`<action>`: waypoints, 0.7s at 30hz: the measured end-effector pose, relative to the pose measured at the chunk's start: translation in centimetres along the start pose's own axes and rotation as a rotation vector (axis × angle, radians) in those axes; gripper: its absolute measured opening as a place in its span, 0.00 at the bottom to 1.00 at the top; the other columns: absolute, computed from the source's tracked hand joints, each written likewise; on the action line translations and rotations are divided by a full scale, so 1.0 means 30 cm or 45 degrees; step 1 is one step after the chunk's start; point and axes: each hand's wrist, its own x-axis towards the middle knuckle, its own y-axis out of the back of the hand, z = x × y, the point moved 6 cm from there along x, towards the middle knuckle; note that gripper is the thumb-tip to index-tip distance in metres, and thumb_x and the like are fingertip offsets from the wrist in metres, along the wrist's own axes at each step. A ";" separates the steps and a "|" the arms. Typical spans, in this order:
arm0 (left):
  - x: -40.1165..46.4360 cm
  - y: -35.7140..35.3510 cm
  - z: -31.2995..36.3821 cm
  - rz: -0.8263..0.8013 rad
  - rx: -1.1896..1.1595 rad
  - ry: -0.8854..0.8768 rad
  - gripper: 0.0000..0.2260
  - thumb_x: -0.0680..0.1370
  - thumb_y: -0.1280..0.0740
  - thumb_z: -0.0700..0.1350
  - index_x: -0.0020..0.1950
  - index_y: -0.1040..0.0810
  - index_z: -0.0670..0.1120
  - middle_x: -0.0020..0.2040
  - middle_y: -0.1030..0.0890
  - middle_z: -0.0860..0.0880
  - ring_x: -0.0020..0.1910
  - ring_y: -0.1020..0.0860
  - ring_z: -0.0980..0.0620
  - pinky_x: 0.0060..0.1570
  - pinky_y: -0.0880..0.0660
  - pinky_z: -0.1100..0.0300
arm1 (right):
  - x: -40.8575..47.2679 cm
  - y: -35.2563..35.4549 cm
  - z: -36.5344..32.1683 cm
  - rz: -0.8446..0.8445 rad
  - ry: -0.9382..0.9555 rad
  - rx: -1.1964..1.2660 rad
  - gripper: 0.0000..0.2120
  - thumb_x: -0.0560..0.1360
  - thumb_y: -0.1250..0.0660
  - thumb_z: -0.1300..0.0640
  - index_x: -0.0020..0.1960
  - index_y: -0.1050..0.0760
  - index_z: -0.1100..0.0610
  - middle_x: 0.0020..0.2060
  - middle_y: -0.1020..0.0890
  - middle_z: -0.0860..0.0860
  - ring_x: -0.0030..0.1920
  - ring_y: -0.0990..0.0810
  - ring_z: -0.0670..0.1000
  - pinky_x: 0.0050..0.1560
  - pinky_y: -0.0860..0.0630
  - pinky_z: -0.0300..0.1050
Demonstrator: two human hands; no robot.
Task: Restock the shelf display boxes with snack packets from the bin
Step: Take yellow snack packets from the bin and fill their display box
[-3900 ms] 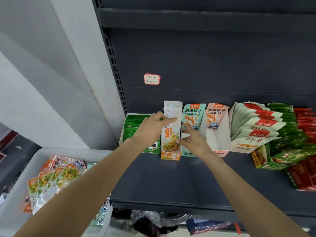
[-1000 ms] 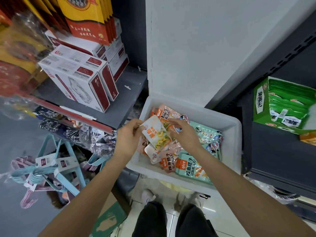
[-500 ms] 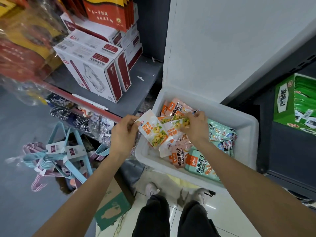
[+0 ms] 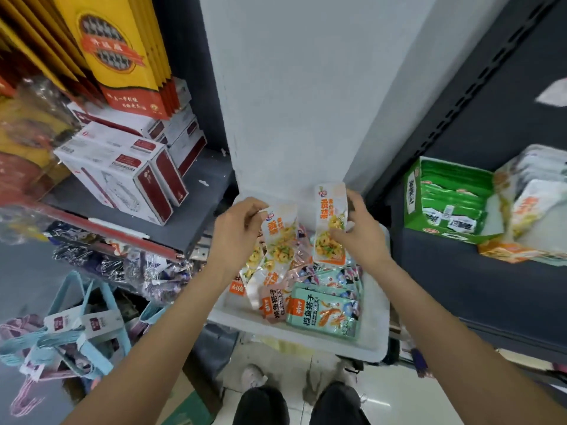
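Now two hands [image 4: 239,231] [image 4: 360,231], two yellow packets [image 4: 280,240] [image 4: 329,222], one white bin [image 4: 306,337]

I'm looking down at the white bin [image 4: 372,348] in front of my legs, with both hands above it. My left hand [image 4: 237,231] pinches the top of one yellow-and-white snack packet [image 4: 280,240], which hangs down over the pile. My right hand [image 4: 357,231] grips a second packet of the same kind [image 4: 331,222], held more upright. In the bin lie teal packets [image 4: 325,314] and orange ones [image 4: 271,302]. On the dark shelf [image 4: 460,286] to my right stands a green display box [image 4: 412,194], full of green packets. To my left sit white-and-red cartons [image 4: 122,176].
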 end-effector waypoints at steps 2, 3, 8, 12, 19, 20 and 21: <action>0.011 -0.059 0.104 -0.018 -0.030 -0.053 0.04 0.78 0.35 0.41 0.51 0.21 0.45 0.43 0.17 0.49 0.42 0.20 0.54 0.45 0.24 0.63 | -0.023 0.126 0.023 0.019 0.051 -0.028 0.37 0.71 0.31 0.62 0.74 0.46 0.46 0.50 0.20 0.45 0.41 0.20 0.48 0.34 0.29 0.36; 0.014 -0.093 0.163 -0.032 -0.050 -0.085 0.04 0.78 0.35 0.41 0.50 0.21 0.45 0.43 0.17 0.50 0.42 0.21 0.55 0.44 0.25 0.65 | -0.034 0.194 0.044 0.042 0.060 -0.021 0.37 0.72 0.32 0.62 0.74 0.47 0.46 0.50 0.20 0.44 0.41 0.20 0.47 0.34 0.29 0.36; 0.034 -0.307 0.467 -0.115 -0.103 -0.250 0.03 0.78 0.35 0.40 0.48 0.22 0.46 0.41 0.19 0.52 0.39 0.23 0.64 0.38 0.31 0.76 | -0.069 0.543 0.220 0.311 -0.037 0.147 0.14 0.77 0.37 0.61 0.61 0.34 0.54 0.49 0.18 0.54 0.38 0.21 0.53 0.40 0.23 0.53; 0.054 -0.501 0.676 -0.130 -0.112 -0.359 0.04 0.78 0.36 0.37 0.48 0.22 0.43 0.41 0.20 0.53 0.39 0.25 0.70 0.39 0.32 0.77 | -0.085 0.788 0.363 0.518 -0.064 0.248 0.02 0.77 0.37 0.59 0.47 0.30 0.57 0.41 0.18 0.58 0.42 0.20 0.57 0.43 0.22 0.52; 0.066 -0.770 0.859 -0.186 -0.139 -0.400 0.05 0.79 0.36 0.40 0.47 0.23 0.49 0.40 0.21 0.61 0.39 0.24 0.67 0.40 0.27 0.72 | -0.080 1.042 0.528 0.548 -0.023 0.425 0.15 0.76 0.36 0.67 0.60 0.30 0.55 0.52 0.19 0.49 0.51 0.20 0.47 0.48 0.24 0.35; 0.070 -0.789 0.873 -0.182 -0.138 -0.396 0.05 0.79 0.36 0.40 0.47 0.22 0.49 0.40 0.21 0.61 0.39 0.24 0.66 0.41 0.26 0.70 | -0.074 1.055 0.545 0.531 -0.021 0.427 0.15 0.76 0.36 0.67 0.60 0.29 0.55 0.52 0.19 0.49 0.51 0.19 0.46 0.48 0.24 0.35; 0.074 -0.804 0.886 -0.178 -0.135 -0.398 0.05 0.79 0.36 0.41 0.48 0.22 0.49 0.41 0.21 0.61 0.39 0.24 0.66 0.41 0.26 0.69 | -0.068 1.065 0.555 0.519 -0.008 0.430 0.15 0.76 0.36 0.67 0.60 0.29 0.55 0.51 0.18 0.49 0.50 0.19 0.46 0.47 0.23 0.34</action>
